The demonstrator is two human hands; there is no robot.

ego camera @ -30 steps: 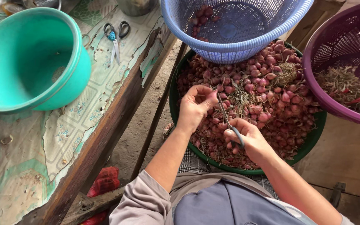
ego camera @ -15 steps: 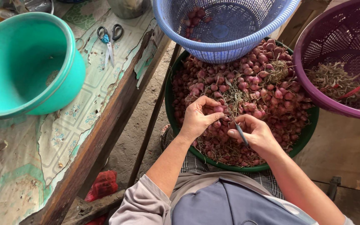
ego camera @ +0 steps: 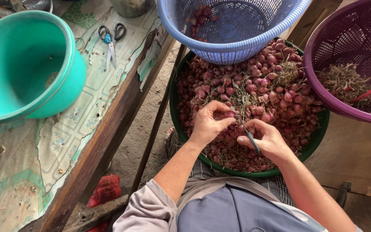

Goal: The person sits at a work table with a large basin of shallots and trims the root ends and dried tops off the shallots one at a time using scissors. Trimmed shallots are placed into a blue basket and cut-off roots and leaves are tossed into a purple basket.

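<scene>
Your left hand [ego camera: 207, 124] pinches a small red shallot [ego camera: 229, 114] over the heaped green basin [ego camera: 318, 135]; your right hand [ego camera: 266, 138] grips a small knife [ego camera: 251, 140].

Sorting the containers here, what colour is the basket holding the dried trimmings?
Purple basket, clearest in the head view.

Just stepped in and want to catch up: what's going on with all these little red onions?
A seated person is working over a green basin heaped with shallots. The left hand pinches one shallot at its fingertips, and the right hand holds a small blade beside it. A blue basket above holds a few shallots; a purple basket holds dry trimmings. Scissors and a teal bowl sit on the bench.
</scene>
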